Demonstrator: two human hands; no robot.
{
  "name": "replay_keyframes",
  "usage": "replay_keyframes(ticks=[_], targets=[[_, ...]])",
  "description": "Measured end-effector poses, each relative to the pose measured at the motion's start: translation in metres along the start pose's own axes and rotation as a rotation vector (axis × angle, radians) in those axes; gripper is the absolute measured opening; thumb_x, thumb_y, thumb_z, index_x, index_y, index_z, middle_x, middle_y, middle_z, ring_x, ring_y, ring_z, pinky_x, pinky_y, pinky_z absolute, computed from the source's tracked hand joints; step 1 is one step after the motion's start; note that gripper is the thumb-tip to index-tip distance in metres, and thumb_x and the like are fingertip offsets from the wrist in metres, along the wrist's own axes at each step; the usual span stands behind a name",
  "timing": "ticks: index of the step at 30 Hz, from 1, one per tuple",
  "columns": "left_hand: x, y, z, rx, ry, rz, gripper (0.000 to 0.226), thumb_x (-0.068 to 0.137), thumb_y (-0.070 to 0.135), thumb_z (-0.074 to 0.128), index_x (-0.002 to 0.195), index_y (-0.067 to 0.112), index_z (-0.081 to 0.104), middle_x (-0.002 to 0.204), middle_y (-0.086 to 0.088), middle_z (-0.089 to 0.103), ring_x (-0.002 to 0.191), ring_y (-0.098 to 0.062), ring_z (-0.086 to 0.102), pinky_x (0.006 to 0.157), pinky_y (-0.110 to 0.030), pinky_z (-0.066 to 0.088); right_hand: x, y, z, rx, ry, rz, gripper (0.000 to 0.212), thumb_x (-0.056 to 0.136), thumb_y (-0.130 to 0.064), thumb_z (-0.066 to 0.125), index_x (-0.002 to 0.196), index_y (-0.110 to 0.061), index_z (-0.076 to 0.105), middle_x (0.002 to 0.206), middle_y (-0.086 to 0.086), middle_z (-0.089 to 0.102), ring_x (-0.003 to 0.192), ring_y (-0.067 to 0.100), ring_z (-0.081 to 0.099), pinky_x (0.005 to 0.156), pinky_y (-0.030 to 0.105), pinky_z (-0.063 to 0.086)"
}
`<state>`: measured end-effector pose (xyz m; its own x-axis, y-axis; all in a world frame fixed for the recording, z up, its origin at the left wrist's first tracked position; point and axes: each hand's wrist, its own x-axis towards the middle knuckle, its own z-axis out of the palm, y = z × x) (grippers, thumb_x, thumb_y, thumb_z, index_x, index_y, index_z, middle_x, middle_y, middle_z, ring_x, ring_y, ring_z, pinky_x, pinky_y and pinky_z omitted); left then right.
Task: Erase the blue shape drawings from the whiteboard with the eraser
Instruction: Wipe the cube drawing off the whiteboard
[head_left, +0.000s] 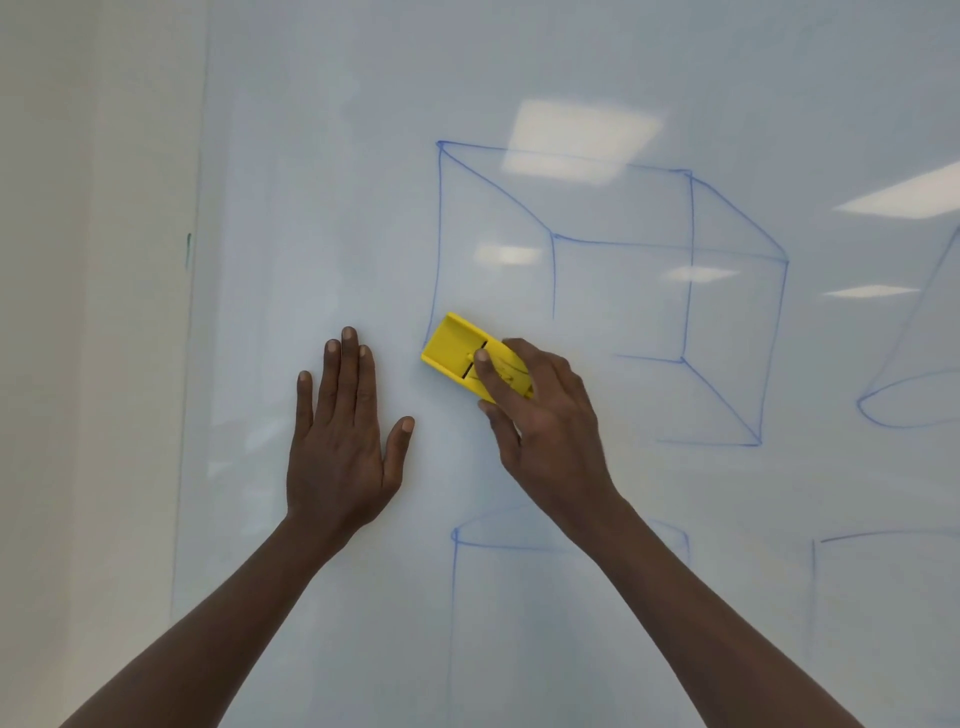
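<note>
A yellow eraser (453, 349) lies flat against the whiteboard (322, 182) at the lower left corner of a blue cube drawing (691, 260). My right hand (545, 415) grips the eraser, thumb below it and fingers curled over its top. The cube's lower left lines are gone around the eraser. My left hand (343, 441) presses flat on the board to the left of the eraser, fingers straight. A blue box drawing (454, 597) sits below, partly hidden by my right forearm.
More blue shapes run off the right edge: a curved cone-like outline (893, 405) and a box outline (831, 540) lower down. The whiteboard's left edge (189, 364) meets a beige wall. Ceiling lights reflect on the board.
</note>
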<state>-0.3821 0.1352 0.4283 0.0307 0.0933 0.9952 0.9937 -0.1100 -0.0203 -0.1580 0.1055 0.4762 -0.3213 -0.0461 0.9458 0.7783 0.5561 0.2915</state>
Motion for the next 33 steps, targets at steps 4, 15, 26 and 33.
replay_keyframes(ticks=[4,15,26,33], targets=[[0.000,-0.001,-0.001,0.006,-0.008,-0.005,0.079,0.106,0.046,0.033,0.166,-0.002,0.014,0.176,-0.017,0.008,0.164,-0.029,0.007,0.133,-0.044,0.000,-0.019,0.009,-0.004,-0.009,-0.013,-0.039,0.045,0.090,-0.011,0.068,0.134,-0.013,0.060,0.134,0.019,0.057,0.112,0.038,0.057,0.093,0.044,0.047],[0.000,-0.001,0.001,0.006,0.016,0.001,0.078,0.107,0.046,0.034,0.166,-0.001,0.015,0.176,-0.017,0.010,0.164,-0.028,0.007,0.133,-0.042,-0.001,0.018,-0.011,0.006,0.006,-0.024,-0.033,0.045,0.089,-0.013,0.068,0.133,-0.013,0.061,0.132,0.017,0.058,0.110,0.038,0.057,0.090,0.043,0.049],[-0.001,-0.001,0.002,0.001,0.006,0.001,0.079,0.107,0.046,0.033,0.166,-0.001,0.014,0.176,-0.016,0.008,0.164,-0.028,0.005,0.133,-0.043,-0.002,0.037,0.000,-0.003,0.002,0.034,0.071,0.044,0.089,-0.019,0.069,0.132,-0.014,0.062,0.130,0.014,0.059,0.106,0.037,0.057,0.085,0.042,0.050],[-0.001,-0.002,0.002,-0.006,0.010,0.002,0.078,0.107,0.046,0.034,0.166,-0.001,0.016,0.176,-0.016,0.009,0.164,-0.028,0.007,0.133,-0.044,0.000,0.020,-0.021,0.004,-0.035,-0.031,-0.003,0.043,0.090,-0.021,0.068,0.132,-0.013,0.062,0.127,0.015,0.061,0.100,0.035,0.059,0.080,0.042,0.051]])
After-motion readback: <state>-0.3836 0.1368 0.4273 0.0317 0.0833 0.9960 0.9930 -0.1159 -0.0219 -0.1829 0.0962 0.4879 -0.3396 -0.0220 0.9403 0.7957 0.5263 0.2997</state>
